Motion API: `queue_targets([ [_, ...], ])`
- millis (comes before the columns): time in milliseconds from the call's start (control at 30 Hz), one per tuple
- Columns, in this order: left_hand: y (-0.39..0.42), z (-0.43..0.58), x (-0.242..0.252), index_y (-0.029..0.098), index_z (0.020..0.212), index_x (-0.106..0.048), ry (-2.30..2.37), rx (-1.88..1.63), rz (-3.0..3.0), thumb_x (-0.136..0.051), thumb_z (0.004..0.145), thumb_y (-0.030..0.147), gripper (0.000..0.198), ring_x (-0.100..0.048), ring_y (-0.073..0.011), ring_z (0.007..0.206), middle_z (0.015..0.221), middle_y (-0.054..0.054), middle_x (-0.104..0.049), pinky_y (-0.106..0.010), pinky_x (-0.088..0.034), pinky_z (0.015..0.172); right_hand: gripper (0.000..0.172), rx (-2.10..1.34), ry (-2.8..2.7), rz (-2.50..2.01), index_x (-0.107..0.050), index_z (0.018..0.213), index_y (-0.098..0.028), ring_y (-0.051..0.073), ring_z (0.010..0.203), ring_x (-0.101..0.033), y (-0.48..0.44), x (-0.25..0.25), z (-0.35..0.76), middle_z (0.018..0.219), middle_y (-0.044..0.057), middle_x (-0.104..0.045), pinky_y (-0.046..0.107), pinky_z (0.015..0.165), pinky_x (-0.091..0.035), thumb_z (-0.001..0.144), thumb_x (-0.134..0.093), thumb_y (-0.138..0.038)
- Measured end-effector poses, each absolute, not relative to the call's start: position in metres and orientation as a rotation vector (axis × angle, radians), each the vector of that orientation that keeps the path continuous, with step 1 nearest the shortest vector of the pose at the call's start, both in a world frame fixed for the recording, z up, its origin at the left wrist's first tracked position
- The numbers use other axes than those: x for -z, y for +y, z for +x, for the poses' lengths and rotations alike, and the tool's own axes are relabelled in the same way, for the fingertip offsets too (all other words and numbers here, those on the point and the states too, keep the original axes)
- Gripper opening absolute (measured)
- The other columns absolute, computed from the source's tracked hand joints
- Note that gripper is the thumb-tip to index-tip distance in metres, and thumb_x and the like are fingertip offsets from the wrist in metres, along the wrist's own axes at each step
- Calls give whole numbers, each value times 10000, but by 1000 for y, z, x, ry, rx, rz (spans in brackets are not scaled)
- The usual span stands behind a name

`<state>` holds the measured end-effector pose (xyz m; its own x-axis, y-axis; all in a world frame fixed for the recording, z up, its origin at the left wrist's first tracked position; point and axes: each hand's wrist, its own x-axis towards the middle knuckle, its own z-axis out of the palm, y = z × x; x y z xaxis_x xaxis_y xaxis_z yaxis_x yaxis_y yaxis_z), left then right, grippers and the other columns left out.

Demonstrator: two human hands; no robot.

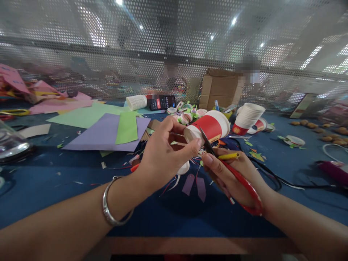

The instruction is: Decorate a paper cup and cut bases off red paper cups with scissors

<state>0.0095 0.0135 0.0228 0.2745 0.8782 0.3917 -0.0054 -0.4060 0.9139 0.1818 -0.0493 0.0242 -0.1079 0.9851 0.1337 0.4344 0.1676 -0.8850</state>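
Observation:
My left hand (165,152) is closed around the base of a red and white paper cup (210,128), held on its side above the blue table (54,181). My right hand (231,174) grips red-handled scissors (241,181), and their dark blades (206,141) point up against the cup's side. A silver bangle sits on my left wrist. Small purple paper pieces (195,185) and thin colored strips lie on the table under my hands.
Purple and green paper sheets (108,132) lie at left, pink sheets farther back. A stack of paper cups (248,116), a cardboard box (221,88), a phone (162,102) and cut cup pieces sit behind. A black cable (280,179) runs at right. A perforated screen stands at the back.

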Motion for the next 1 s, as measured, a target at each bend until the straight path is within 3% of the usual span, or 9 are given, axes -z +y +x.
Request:
queue_targets([
  [367, 13, 6, -23, 222, 931, -527, 711, -1353, 1829, -748, 803, 223, 255, -651, -164, 823, 894, -5, -657, -285, -589, 675, 437, -812, -1602, -1409, -535, 665, -234, 100, 337, -387, -52, -19, 176, 410, -65, -450, 238, 328, -299, 871, -666, -596],
  [567, 16, 3, -21, 232, 997, -560, 705, -1458, 1968, -746, 777, 209, 288, -635, -198, 941, 1031, -33, -593, -341, -623, 775, 416, -830, -1645, -1408, -503, 649, -241, 99, 317, -388, -52, -19, 178, 397, -73, -436, 236, 304, -278, 881, -680, -537],
  [800, 20, -3, -21, 242, 1031, -603, 754, -1560, 2334, -757, 767, 207, 307, -600, -252, 1051, 1097, -58, -584, -435, -583, 905, 363, -887, -1599, -1448, -562, 711, -232, 102, 300, -404, -54, -22, 177, 410, -72, -465, 234, 302, -303, 883, -683, -528],
  [1000, 20, -6, -21, 247, 930, -624, 664, -1489, 2446, -738, 783, 181, 197, -591, -242, 1044, 1050, -48, -611, -383, -591, 833, 384, -907, -1651, -1350, -548, 713, -221, 92, 319, -431, -51, -12, 183, 440, -69, -487, 217, 319, -328, 892, -670, -538],
])
